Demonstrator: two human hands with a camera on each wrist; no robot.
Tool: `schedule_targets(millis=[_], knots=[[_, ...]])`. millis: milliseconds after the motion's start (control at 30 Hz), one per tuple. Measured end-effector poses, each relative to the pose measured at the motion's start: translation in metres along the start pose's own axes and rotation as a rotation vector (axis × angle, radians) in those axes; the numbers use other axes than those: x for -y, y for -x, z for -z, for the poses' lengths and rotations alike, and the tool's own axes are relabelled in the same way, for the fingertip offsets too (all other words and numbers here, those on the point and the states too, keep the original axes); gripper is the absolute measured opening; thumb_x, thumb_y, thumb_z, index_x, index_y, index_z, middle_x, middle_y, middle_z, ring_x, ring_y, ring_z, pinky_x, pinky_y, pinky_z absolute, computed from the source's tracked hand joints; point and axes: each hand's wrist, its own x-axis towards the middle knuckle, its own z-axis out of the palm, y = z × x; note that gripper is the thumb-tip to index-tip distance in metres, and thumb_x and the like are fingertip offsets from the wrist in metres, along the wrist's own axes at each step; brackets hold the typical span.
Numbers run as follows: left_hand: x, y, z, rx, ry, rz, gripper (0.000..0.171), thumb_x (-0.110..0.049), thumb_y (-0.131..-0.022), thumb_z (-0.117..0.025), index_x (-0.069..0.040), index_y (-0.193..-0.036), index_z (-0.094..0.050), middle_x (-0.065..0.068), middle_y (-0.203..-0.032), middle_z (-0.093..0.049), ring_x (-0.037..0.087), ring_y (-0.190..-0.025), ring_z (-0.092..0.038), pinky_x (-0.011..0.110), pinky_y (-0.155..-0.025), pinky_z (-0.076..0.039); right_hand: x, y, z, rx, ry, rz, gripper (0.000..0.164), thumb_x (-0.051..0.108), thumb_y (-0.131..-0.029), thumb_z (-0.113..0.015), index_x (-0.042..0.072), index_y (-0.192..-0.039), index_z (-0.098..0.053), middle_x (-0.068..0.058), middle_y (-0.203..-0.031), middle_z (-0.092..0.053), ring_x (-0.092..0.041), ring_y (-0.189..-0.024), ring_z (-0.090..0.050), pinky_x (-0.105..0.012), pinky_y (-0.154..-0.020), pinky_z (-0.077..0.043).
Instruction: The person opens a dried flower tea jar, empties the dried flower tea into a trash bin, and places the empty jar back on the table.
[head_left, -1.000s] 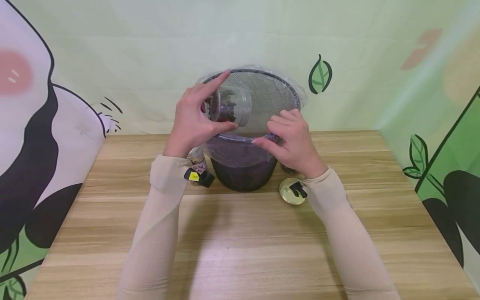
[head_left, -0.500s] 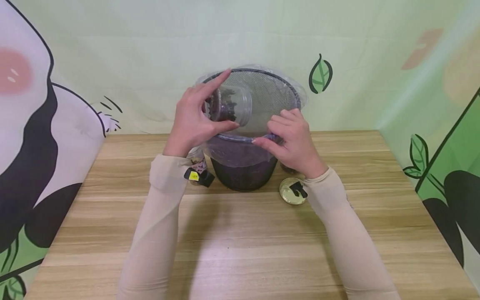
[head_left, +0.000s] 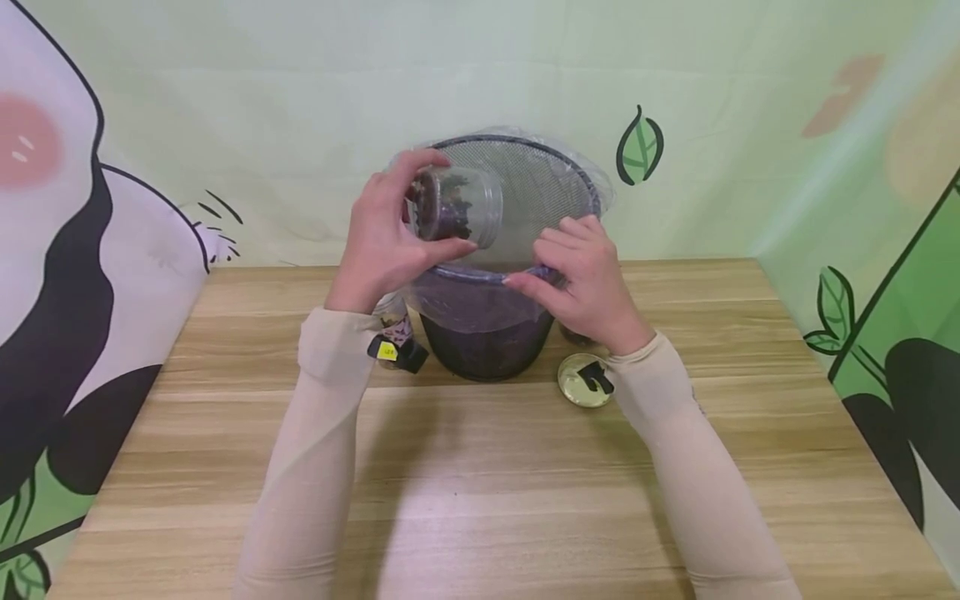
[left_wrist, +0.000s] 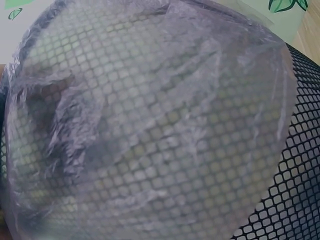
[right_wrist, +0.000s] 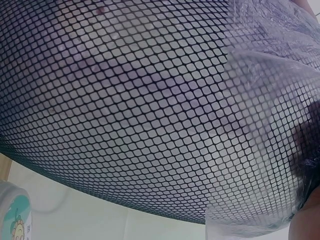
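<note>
My left hand (head_left: pixel 378 237) holds a clear plastic jar (head_left: pixel 483 208) on its side over the mouth of a black mesh bin (head_left: pixel 487 354). Dark dried pieces sit toward the jar's base, by my palm; its mouth points right. A thin see-through bag (head_left: pixel 472 304) lines the bin and folds over its rim. On the front right of that rim, my right hand (head_left: pixel 588 275) grips the edge with curled fingers, thumb along the front. In the left wrist view, bag film (left_wrist: pixel 150 110) covers most of the mesh; neither the jar nor the left hand shows clearly.
A round pale-gold lid (head_left: pixel 573 393) lies on the wooden table (head_left: pixel 480 500) by my right wrist. Behind my left wrist stands a patterned jar (head_left: pixel 393 317), partly covered. A dark object (head_left: pixel 576 336) is mostly hidden under my right hand. A printed backdrop (head_left: pixel 300 125) rises behind.
My left index finger has bent down from its raised, straight pose onto the jar's upper side. The jar stays over the bin, and my right hand remains on the rim.
</note>
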Motion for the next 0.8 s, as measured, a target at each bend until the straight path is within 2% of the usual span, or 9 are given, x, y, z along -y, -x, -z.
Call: schedule_targets(millis=[233, 600, 800], knots=[[0.0013, -0.0007, 0.0002, -0.001, -0.012, -0.023, 0.085, -0.037, -0.067, -0.096, -0.031, -0.141, -0.056, -0.010, -0.138, -0.061, 0.022, -0.108, -0.049, 0.042, -0.090, -0.046, 0.0003, -0.0003, 0.0003, 0.000, -0.003, 0.000, 0.070, 0.064, -0.101, -0.048, 0.005, -0.064, -0.045, -0.001, -0.062, -0.036, -0.019, -0.064, -0.029, -0.039, -0.072, -0.028], [0.0018, -0.0020, -0.0005, 0.005, -0.023, -0.038, 0.085, -0.038, -0.066, -0.097, -0.032, -0.141, -0.058, -0.013, -0.142, -0.060, 0.024, -0.120, -0.050, 0.047, -0.102, -0.045, -0.0002, -0.0007, 0.0001, -0.002, 0.002, 0.001, 0.069, 0.065, -0.101, -0.047, 0.006, -0.064, -0.044, -0.002, -0.061, -0.038, -0.020, -0.064, -0.030, -0.039, -0.071, -0.028], [0.0022, -0.0022, -0.0012, 0.000, -0.016, -0.043, 0.083, -0.036, -0.066, -0.098, -0.033, -0.139, -0.060, -0.015, -0.140, -0.062, 0.023, -0.118, -0.050, 0.046, -0.103, -0.045, -0.0012, 0.0002, -0.0008, -0.006, 0.003, 0.003, 0.069, 0.065, -0.101, -0.047, 0.007, -0.064, -0.044, -0.002, -0.061, -0.037, -0.020, -0.064, -0.030, -0.039, -0.071, -0.028]])
